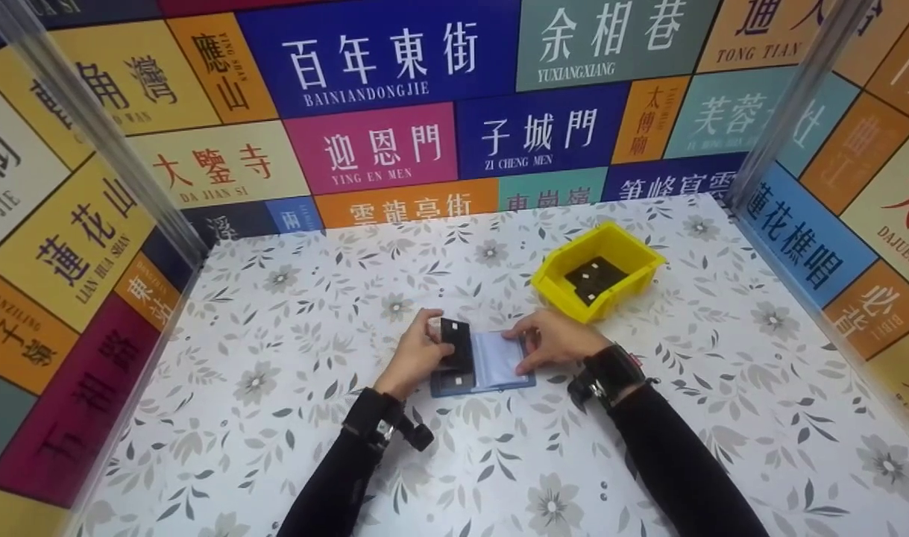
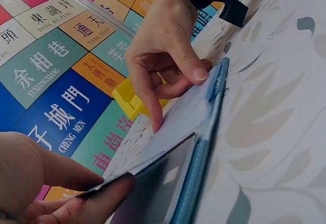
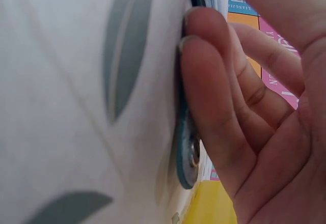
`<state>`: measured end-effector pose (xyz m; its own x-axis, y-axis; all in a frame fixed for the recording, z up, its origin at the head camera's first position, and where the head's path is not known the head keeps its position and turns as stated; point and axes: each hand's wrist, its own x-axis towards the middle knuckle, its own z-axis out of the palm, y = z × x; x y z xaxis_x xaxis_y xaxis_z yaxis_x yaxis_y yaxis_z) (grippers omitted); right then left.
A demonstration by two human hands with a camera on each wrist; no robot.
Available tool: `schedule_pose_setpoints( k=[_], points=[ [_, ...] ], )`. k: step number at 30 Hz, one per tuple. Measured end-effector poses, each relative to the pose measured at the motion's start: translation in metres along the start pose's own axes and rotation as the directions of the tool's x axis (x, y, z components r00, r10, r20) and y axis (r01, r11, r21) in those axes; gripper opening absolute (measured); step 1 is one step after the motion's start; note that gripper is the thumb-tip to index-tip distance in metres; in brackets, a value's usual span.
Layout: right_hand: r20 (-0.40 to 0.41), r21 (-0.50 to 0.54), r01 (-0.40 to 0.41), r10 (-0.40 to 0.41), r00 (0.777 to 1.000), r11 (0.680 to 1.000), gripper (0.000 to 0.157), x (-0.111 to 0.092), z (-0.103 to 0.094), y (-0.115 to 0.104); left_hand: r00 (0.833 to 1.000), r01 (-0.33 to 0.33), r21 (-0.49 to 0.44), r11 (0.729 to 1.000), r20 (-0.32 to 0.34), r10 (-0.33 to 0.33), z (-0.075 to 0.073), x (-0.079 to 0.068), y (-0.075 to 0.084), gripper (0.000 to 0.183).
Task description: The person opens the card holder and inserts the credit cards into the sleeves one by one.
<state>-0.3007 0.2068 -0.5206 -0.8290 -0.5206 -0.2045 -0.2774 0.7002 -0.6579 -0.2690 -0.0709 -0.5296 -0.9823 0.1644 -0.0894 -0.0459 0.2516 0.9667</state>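
Observation:
A blue card holder (image 1: 526,383) lies spread on the table, clear sleeves (image 1: 495,358) showing on its right side. My left hand (image 1: 413,354) pinches a thin dark card (image 1: 458,335) by its left edge, thumb on top, lifted at a tilt over the holder's left side. Whether that card sits inside a sleeve I cannot tell. Beneath it another dark card (image 1: 452,382) shows in part. My right hand (image 1: 555,339) touches the right side of the holder, thumb and index finger apart on the sleeve. By its fingertips, a snap tab (image 3: 191,155) shows at the cover's edge.
Behind my right hand stands a yellow bin (image 1: 633,280) with several dark cards (image 1: 597,277) inside. The table (image 1: 275,447) has a leaf-and-flower cover. Panels with place names (image 1: 379,149) enclose its back and sides.

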Motion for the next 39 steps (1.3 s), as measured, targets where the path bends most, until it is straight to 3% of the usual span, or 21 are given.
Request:
schedule_pose_setpoints(
  k=[3,7,15,27,36,39],
  points=[
    [0.002,-0.024,0.008,-0.008,1.0,1.0,0.069,0.001,0.0,0.0,0.999,-0.036,0.039,0.999,0.008,0.035,0.006,-0.001,-0.002,0.064],
    [0.008,-0.036,0.001,-0.001,1.0,0.999,0.069,0.001,0.0,0.0,0.998,-0.067,0.108,0.992,-0.011,0.069,0.011,-0.003,-0.003,0.054],
    [0.014,-0.023,-0.011,0.012,1.0,1.0,0.069,0.002,0.001,0.003,0.999,-0.043,0.142,0.989,0.039,0.038,0.015,-0.006,-0.003,0.048],
    [0.005,-0.028,0.011,-0.011,1.0,1.0,0.067,0.002,0.0,0.003,0.995,-0.104,0.259,0.96,0.021,0.103,0.028,-0.002,-0.001,0.056],
    [-0.009,-0.029,0.096,-0.097,0.995,0.995,0.068,0.003,0.001,0.006,0.98,-0.196,0.322,0.926,0.024,0.199,0.039,-0.003,0.002,0.052],
    [-0.012,-0.02,0.101,-0.102,0.995,0.995,0.066,0.003,0.001,0.007,0.962,-0.254,0.404,0.879,0.008,0.274,0.044,-0.007,0.005,0.043]
  ],
)
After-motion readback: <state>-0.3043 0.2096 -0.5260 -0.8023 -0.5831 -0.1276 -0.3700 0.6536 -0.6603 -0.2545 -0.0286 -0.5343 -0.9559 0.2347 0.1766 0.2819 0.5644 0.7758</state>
